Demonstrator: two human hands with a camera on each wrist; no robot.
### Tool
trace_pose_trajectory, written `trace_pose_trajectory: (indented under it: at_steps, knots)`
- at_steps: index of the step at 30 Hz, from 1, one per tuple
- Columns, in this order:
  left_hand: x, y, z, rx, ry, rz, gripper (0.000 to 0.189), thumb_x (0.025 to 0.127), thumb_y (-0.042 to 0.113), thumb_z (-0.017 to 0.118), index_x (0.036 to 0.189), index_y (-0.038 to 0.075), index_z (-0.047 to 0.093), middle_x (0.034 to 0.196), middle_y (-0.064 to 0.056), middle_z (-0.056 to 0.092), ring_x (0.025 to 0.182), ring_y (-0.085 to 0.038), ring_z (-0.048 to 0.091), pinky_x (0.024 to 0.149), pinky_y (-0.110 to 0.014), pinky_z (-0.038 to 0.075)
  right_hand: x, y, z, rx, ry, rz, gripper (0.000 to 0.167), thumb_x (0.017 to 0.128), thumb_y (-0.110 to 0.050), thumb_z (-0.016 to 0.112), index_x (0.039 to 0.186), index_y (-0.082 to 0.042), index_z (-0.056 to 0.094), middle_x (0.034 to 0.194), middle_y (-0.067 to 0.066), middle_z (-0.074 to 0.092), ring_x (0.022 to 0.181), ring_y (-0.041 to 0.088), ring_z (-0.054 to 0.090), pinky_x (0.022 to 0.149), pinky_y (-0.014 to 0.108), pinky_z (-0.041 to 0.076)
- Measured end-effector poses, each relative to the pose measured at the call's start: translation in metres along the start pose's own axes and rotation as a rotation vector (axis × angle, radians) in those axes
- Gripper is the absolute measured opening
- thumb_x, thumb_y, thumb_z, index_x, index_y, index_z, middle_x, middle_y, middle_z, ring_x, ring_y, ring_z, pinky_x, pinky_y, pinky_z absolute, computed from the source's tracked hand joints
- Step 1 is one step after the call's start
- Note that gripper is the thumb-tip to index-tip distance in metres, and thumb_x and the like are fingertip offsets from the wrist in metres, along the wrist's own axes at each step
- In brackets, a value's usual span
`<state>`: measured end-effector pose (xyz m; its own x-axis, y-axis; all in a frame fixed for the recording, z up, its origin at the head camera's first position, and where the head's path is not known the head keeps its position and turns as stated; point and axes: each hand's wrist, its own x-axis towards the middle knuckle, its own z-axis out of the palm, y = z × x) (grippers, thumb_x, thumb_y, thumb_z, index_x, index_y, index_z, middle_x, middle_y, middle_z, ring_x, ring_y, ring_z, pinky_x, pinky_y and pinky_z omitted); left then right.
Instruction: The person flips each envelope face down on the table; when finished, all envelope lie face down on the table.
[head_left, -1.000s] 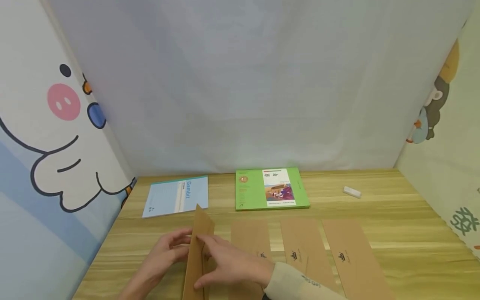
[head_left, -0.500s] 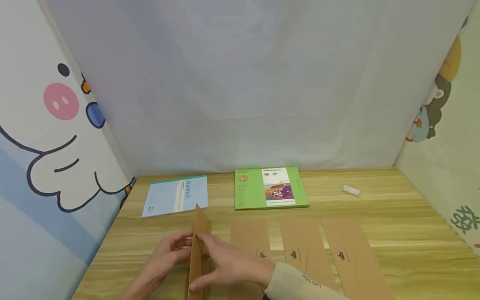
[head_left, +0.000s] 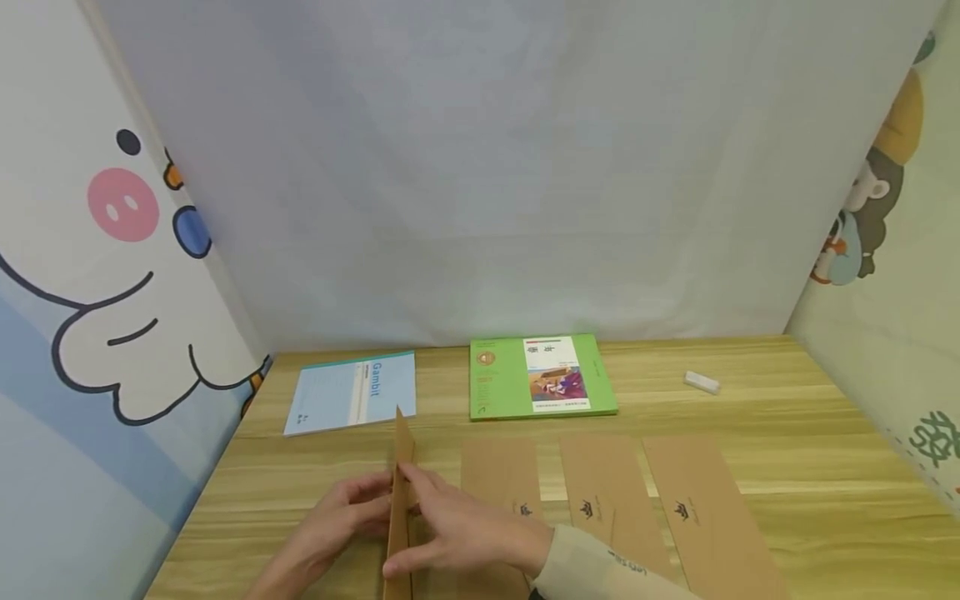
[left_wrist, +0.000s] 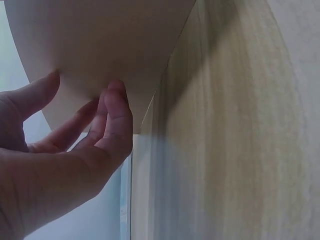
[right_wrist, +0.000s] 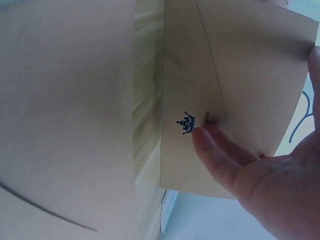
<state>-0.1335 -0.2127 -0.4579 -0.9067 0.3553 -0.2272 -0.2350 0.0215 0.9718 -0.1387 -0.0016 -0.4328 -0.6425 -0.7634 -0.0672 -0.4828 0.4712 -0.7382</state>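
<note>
Envelope of oblong brown paper point(right_wrist: 235, 85) is standing edgewise, a half-bent left hand point(head_left: 333, 527) pressing its left face, a curled right hand point(head_left: 467, 532) gripping its top. Light, even pressure should prevent creasing. Three flat brown-paper envelopes point(head_left: 618, 483) are lying right of it; beyond it, one light-blue rectangular notebook point(head_left: 348, 393), one green rectangular book point(head_left: 543, 379), one white block point(head_left: 702, 382).

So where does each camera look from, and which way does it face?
Head: worn on the person's head, facing forward and down at the table; left grip, right grip and right sleeve show.
Left wrist: worn there, facing the plain side of the upright envelope; left grip shows.
Right wrist: worn there, facing its side with the crown print; right grip shows.
Both wrist views share that envelope, from opposite sides.
</note>
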Motion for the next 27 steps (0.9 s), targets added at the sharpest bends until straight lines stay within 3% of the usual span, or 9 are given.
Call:
trace_pose_trajectory:
  at_steps: [9,19,27]
  knots:
    - [0.0022,-0.0046,-0.0041,-0.020,-0.089,-0.020,0.051,0.099,0.019,0.053,0.132,-0.018,0.041,0.119,-0.026,0.059,0.103,-0.030,0.061,0.086,-0.039,0.049,-0.0033,-0.0015,-0.0014,0.003,0.015,-0.013,0.104,0.082,-0.059,0.063,0.153,-0.013,0.003,0.154,0.011,0.017,0.118,0.011,0.048,0.100,0.036,0.037]
    - [0.0013,-0.0052,-0.0059,-0.063,-0.134,-0.053,0.053,0.101,0.022,0.050,0.131,-0.020,0.040,0.116,-0.027,0.060,0.103,-0.031,0.061,0.086,-0.041,0.049,-0.0050,-0.0014,-0.0045,0.136,0.001,-0.067,0.103,0.084,-0.051,0.066,0.153,-0.013,0.001,0.154,0.008,0.016,0.117,0.009,0.049,0.091,0.025,0.043]
    - [-0.0009,-0.0053,-0.0078,-0.035,-0.082,-0.081,0.062,0.101,0.029,0.049,0.133,-0.022,0.033,0.114,-0.030,0.060,0.104,-0.035,0.060,0.084,-0.043,0.050,-0.0023,-0.0005,-0.0043,0.189,0.016,-0.136,0.104,0.085,-0.044,0.069,0.152,-0.016,-0.005,0.155,0.008,0.015,0.116,0.009,0.051,0.090,0.027,0.045]
